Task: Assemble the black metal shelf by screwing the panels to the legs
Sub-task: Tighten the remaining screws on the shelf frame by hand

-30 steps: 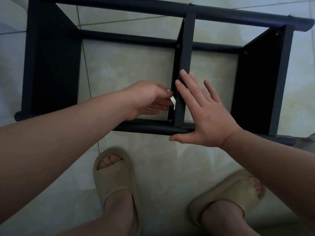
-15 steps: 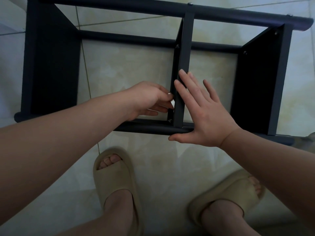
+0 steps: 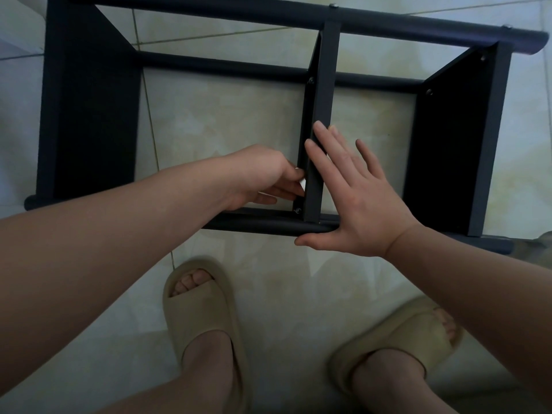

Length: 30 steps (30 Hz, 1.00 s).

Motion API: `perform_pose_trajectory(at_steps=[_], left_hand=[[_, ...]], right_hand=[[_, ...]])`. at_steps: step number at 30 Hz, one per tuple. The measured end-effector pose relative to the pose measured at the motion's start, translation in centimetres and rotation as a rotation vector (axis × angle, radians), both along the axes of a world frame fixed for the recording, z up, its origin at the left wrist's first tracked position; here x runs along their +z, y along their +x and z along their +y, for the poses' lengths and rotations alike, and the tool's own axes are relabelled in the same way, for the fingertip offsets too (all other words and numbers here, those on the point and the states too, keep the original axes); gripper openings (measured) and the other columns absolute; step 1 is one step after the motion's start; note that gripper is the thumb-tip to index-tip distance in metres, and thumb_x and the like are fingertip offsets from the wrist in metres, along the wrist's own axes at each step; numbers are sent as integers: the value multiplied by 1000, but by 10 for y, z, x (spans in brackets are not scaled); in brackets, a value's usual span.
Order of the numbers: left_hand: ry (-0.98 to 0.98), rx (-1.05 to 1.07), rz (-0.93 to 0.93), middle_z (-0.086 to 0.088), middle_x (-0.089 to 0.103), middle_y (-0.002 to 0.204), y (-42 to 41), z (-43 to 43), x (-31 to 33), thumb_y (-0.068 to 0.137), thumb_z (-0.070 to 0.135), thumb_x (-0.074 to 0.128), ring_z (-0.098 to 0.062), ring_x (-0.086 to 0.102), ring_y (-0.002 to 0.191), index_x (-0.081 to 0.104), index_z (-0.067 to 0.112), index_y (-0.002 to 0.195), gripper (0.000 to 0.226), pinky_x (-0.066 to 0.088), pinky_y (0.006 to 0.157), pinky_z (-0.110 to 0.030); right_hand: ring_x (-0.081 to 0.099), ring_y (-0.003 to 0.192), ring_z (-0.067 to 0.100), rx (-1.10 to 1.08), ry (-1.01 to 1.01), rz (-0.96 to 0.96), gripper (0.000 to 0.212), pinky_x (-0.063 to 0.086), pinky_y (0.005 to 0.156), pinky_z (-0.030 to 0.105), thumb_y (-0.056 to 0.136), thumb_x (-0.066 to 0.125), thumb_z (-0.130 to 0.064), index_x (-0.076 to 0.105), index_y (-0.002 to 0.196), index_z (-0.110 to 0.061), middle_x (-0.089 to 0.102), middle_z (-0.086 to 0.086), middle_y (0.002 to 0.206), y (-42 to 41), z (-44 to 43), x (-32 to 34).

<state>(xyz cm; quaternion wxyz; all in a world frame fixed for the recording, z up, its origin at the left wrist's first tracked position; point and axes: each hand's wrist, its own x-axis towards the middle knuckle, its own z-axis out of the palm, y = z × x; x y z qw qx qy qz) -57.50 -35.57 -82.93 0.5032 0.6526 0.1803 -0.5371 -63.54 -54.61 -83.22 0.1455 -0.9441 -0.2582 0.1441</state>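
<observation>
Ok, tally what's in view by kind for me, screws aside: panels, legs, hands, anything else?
Panels: 3 (left panel, middle panel, right panel)
Legs in view: 3 (upper far leg, lower far leg, near leg)
Hands: 2 (left hand, right hand)
Small white item pinched by the left hand: 1
Slippers: 2 (left slipper, right slipper)
Total: 11

Both bare forearms reach forward. The left grip (image 3: 263, 177) curls its fingers, pinching a small white object (image 3: 302, 183). The right grip (image 3: 358, 201) lies flat, fingers straight and spread, thumb stretched leftward.
</observation>
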Motion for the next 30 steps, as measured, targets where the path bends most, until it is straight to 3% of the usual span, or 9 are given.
perform_pose_trajectory(at_steps=[11, 22, 30], left_hand=[[57, -152, -57, 8, 74, 87, 6, 10, 1, 98, 20, 59, -13, 66, 101, 70, 21, 87, 16, 45, 84, -34], [43, -344, -121, 11, 72, 89, 2, 28, 4, 97, 15, 60, -8, 63, 98, 71, 21, 89, 14, 45, 91, -35], [34, -437, -152, -2, 67, 90, -4, 31, 7, 95, 10, 62, -18, 59, 92, 72, 16, 90, 12, 47, 96, -41]], right_hand=[[0, 157, 26, 2, -4, 6, 124, 11, 124, 59, 74, 48, -88, 14, 161, -7, 2, 10, 170, 0, 0, 1], [-1, 157, 25, 2, -27, 16, 124, 11, 124, 58, 73, 47, -88, 12, 162, -8, 0, 9, 170, 0, 1, 2], [0, 157, 25, -3, -27, 9, 125, 11, 124, 58, 72, 49, -87, 15, 161, -7, 2, 10, 170, 0, 2, 3]])
